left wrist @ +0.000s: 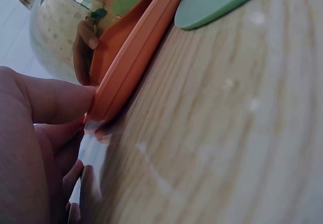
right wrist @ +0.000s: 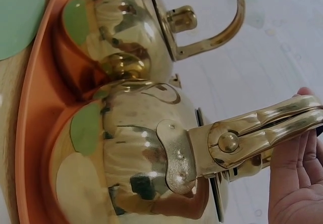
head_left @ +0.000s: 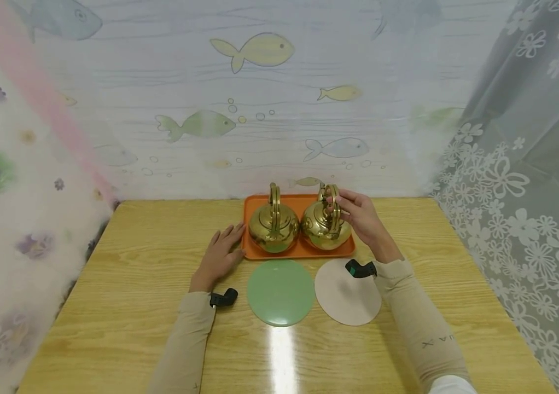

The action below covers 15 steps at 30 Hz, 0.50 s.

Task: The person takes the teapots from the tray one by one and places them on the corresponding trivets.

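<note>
Two brass kettles stand side by side on an orange tray (head_left: pixel 260 255). My right hand (head_left: pixel 360 219) is at the raised handle of the right kettle (head_left: pixel 326 232), with its fingers round the handle. In the right wrist view the right hand (right wrist: pixel 298 176) shows behind that handle (right wrist: pixel 262 128), one fingertip peeking above it. The left kettle (head_left: pixel 273 232) has its handle up, and no hand touches it. Beside the tray's left edge lies my left hand (head_left: pixel 220 254), fingers extended. In the left wrist view its thumb (left wrist: pixel 65 100) touches the tray's rim (left wrist: pixel 126 67).
In front of the tray lie a green round mat (head_left: pixel 281 293) and a pale pink round mat (head_left: pixel 347 298), on a wooden table (head_left: pixel 127 306). A fish-patterned curtain (head_left: pixel 186 82) hangs behind the table. Flowered curtains (head_left: pixel 530 219) hang at the sides.
</note>
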Available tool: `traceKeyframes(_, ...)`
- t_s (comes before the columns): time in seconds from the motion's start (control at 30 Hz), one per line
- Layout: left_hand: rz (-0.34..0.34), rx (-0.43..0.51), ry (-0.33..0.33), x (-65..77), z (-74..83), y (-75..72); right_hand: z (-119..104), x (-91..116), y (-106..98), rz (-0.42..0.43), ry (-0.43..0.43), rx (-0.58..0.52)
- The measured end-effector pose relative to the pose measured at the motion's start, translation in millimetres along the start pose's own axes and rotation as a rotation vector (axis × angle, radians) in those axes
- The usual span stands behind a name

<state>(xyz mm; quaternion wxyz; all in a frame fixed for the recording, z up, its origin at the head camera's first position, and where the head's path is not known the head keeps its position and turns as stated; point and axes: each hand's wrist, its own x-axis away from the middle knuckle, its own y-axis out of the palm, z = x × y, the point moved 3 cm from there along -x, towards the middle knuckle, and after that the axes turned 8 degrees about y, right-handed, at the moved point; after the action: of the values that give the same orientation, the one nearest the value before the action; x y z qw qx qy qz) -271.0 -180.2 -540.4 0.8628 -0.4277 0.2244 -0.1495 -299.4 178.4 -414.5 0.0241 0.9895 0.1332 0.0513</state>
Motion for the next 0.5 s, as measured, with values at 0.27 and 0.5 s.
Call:
traceKeyframes(0.27, 0.002, 0.006, -0.003, 0.6, -0.6, 0.5, -2.5, 3.1, 1.0, 0.003, -0.018, -0.003)
traceKeyframes(0.5, -0.002, 0.011, -0.006, -0.8, 0.2, 1.5, -4.6, 8.6, -0.3, 0.007, -0.035, -0.041)
